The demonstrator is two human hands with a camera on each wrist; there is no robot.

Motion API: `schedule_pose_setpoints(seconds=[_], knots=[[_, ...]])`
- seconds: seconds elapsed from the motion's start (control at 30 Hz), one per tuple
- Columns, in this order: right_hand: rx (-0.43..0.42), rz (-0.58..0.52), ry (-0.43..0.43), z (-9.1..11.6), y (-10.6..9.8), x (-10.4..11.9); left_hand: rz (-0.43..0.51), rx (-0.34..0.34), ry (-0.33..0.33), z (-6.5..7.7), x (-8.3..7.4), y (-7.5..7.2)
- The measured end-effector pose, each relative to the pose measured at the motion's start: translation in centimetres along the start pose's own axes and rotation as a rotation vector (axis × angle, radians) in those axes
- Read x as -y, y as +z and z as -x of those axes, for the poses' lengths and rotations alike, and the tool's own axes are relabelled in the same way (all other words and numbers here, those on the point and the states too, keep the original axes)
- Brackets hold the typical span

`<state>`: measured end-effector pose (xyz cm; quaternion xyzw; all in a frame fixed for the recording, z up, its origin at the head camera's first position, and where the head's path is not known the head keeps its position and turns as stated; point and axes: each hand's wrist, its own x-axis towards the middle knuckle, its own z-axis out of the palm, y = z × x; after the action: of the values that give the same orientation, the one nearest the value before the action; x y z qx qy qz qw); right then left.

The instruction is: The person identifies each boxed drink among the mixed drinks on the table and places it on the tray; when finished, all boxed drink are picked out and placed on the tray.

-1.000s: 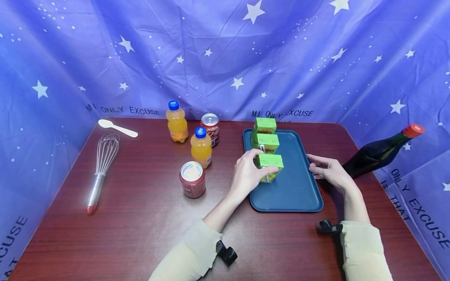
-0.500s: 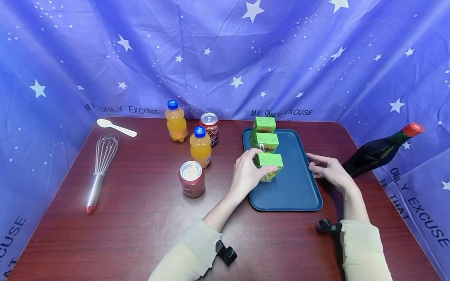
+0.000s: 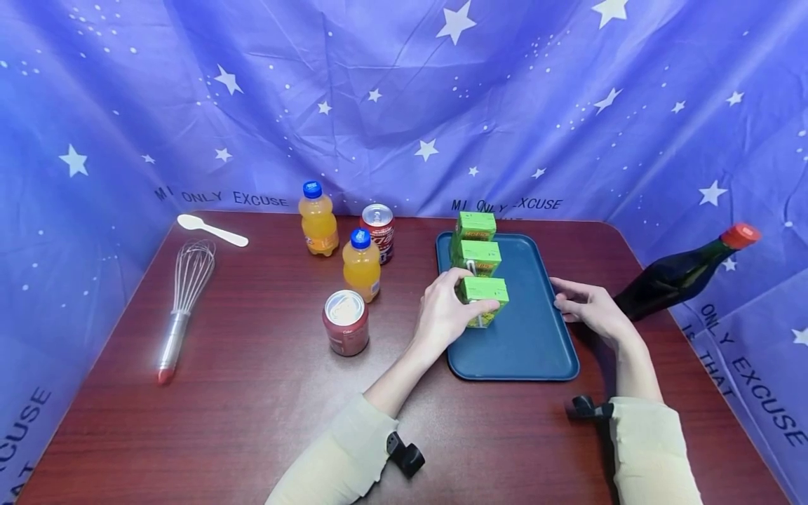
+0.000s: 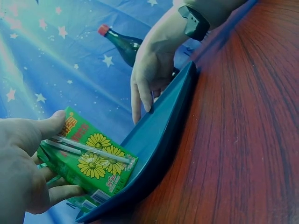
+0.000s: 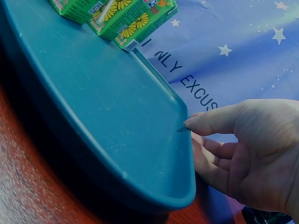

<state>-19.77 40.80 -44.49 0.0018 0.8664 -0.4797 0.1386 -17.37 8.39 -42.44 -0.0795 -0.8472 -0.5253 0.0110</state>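
Note:
My left hand grips the nearest green drink carton, thumb on one side and fingers on the other. This carton stands upright at the left side of the blue tray. In the left wrist view its face shows yellow flowers and a wrapped straw. Two more green cartons, a middle one and a far one, stand behind it in a row on the tray. My right hand pinches the tray's right rim, thumb over the edge and fingers curled along the outside.
A dark bottle with a red cap stands just right of my right hand. Left of the tray are two orange drink bottles and two cans. A whisk and white spoon lie at far left.

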Motion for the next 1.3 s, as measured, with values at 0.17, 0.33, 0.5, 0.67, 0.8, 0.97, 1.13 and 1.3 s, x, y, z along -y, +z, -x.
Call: schedule_pose_setpoints(seconds=[0.17,0.33,0.5,0.67,0.8,0.97,1.13,1.3], knots=[[-0.001,0.001,-0.01,0.0,0.2,0.2,-0.013,-0.004,-0.007,0.1,-0.1,-0.1],[-0.008,0.007,-0.009,0.1,0.2,0.2,-0.037,0.003,-0.006,0.1,-0.3,-0.1],[-0.006,-0.005,-0.015,0.0,0.3,0.0,-0.043,0.013,-0.008,0.0,-0.4,-0.2],[-0.003,-0.017,-0.022,0.1,0.4,-0.2,-0.054,0.046,-0.015,0.1,-0.5,-0.3],[-0.011,-0.008,-0.024,0.4,0.3,-0.1,-0.064,0.071,-0.01,0.1,-0.7,-0.4],[-0.01,0.011,-0.031,0.6,0.3,0.0,-0.078,0.099,-0.008,0.3,-0.8,-0.7],[-0.02,0.014,-0.04,0.6,0.4,0.0,-0.092,0.116,0.028,0.5,-1.2,-1.3],[-0.03,0.052,-0.029,0.5,0.5,-0.1,-0.128,0.11,0.073,0.8,-2.0,-2.1]])
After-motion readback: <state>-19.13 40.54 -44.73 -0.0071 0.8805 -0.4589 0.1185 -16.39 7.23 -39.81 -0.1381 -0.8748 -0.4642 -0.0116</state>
